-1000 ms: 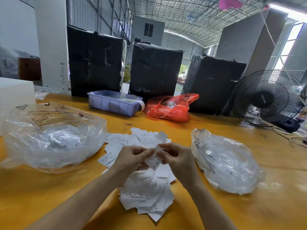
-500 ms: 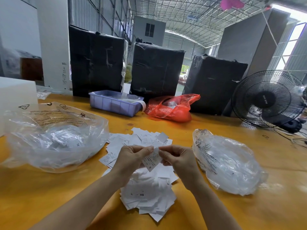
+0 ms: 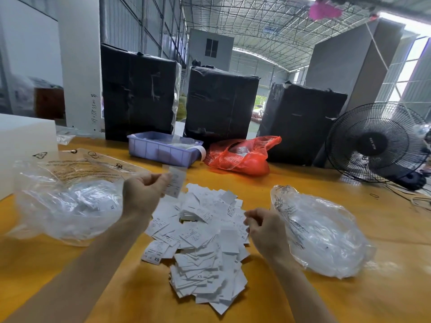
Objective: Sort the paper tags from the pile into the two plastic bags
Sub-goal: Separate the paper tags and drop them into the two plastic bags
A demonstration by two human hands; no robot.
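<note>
At nine o'clock, the left bag is waiting, tags inside. The left hand, now parted from its partner, is pinching one tag, probably bag-bound. The pile is lying centrally. The right hand is curling emptily beside the three-o'clock right bag.

Counter: smooth yellow-orange surface, faint sheen. Paper tags: thin matt white paper, black print. Left bag and right bag: clear, crinkled, glossy plastic film. Far: lilac bin of matt hard plastic; red bag of shiny thin plastic; black bundles in wrinkled film.
</note>
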